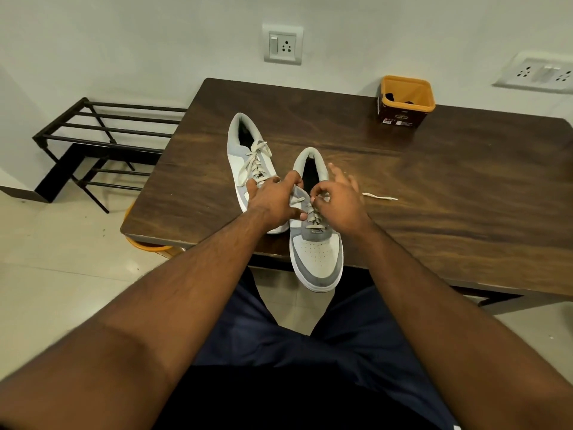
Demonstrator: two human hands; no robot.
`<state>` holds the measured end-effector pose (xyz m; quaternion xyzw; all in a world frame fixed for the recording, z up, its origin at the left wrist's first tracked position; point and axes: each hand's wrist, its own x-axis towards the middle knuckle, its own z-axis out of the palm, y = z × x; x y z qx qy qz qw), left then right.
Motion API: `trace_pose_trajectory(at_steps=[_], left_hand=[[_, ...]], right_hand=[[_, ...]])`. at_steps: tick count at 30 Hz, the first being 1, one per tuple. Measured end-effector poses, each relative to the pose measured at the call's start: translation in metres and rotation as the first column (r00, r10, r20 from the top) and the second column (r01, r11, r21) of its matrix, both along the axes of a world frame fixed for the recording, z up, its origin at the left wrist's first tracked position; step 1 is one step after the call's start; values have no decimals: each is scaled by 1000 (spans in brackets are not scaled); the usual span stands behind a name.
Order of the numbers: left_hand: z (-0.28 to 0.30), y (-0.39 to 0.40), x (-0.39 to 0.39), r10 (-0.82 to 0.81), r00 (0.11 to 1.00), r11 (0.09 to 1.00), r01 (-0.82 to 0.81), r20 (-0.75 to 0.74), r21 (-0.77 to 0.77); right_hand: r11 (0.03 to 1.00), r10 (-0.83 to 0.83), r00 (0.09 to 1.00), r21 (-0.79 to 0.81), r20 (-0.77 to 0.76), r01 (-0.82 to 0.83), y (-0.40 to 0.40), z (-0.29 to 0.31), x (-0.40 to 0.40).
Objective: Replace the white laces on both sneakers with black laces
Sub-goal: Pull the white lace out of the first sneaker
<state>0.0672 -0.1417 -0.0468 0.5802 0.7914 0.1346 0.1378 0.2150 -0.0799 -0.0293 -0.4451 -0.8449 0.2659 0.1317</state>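
- Lace (310, 209) of the near sneaker (316, 252): my right hand (339, 201) pinches it between thumb and forefinger at the upper eyelets, other fingers spread.
- My left hand (276, 200), just left of that pinch, grips the tongue and left side of the same shoe, fingers curled.
- Beneath the grip, the sneaker's toe overhangs the edge of the table (434, 187) toward me.
- Right of the grip, I see a loose white lace end (379, 197) lying on the wood.
- Left and beyond, the second sneaker (248, 156), fully laced in white.
- Far right, beyond: an orange tub (406, 102) with dark contents I cannot identify.
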Motion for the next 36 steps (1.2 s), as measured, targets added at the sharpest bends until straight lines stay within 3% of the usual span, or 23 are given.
trace_pose_trajectory(at_steps=[2, 5, 8, 10, 11, 13, 15, 18, 20, 23, 25, 27, 30, 31, 33, 35, 36], left_hand=[[0, -1, 0, 0, 1000, 1000, 0, 3, -3], [-1, -1, -2, -10, 1000, 1000, 10, 10, 0], [-2, 0, -2, -28, 1000, 1000, 28, 0, 0], [-2, 0, -1, -33, 999, 999, 33, -5, 3], [-2, 0, -1, -36, 999, 999, 36, -4, 3], [-1, -1, -1, -38, 999, 999, 38, 4, 3], [1, -1, -1, -30, 1000, 1000, 30, 3, -1], [2, -2, 0, -23, 1000, 999, 23, -8, -22], [1, -2, 0, -17, 1000, 1000, 17, -17, -25], [2, -3, 1, -15, 1000, 1000, 15, -18, -24], [3, -4, 0, -21, 1000, 999, 20, -16, -26], [4, -5, -1, -31, 999, 999, 31, -24, -28], [3, -4, -1, -47, 998, 998, 46, -44, -32], [3, -4, -1, -53, 998, 998, 52, -45, -38], [4, -4, -2, -80, 997, 995, 78, -25, -65], [10, -5, -3, -106, 993, 989, 110, 44, -95], [13, -4, -2, -101, 990, 990, 110, 94, -90]], right_hand=[[1000, 0, 1000, 16, 26, 0, 1, 3, -5], [994, -111, 983, -24, -147, 109, 9, 3, 0], [929, -361, 836, -239, -414, 282, 15, -1, 13], [885, -463, 735, -299, -496, 356, 11, -3, 18], [889, -458, 735, -260, -500, 377, 8, -3, 19], [942, -335, 844, -121, -419, 314, 3, -2, 18], [992, -125, 972, -3, -197, 127, 1, -3, 12], [994, 6, 994, 105, 114, -18, 0, 1, 1], [993, -2, 995, 115, 101, -10, 1, 2, -4], [988, -118, 988, 85, -101, 127, 8, -2, -1], [960, -275, 907, -43, -320, 276, 18, -3, 6], [893, -449, 732, -232, -512, 386, 31, -2, 16], [782, -621, 541, -400, -567, 478, 47, 1, 34], [755, -654, 543, -414, -526, 509, 51, 0, 40], [732, -675, 683, -367, -279, 574, 55, -5, 53], [814, -555, 832, -222, -17, 538, 50, -7, 61], [875, -461, 888, -160, 11, 456, 48, -9, 61]])
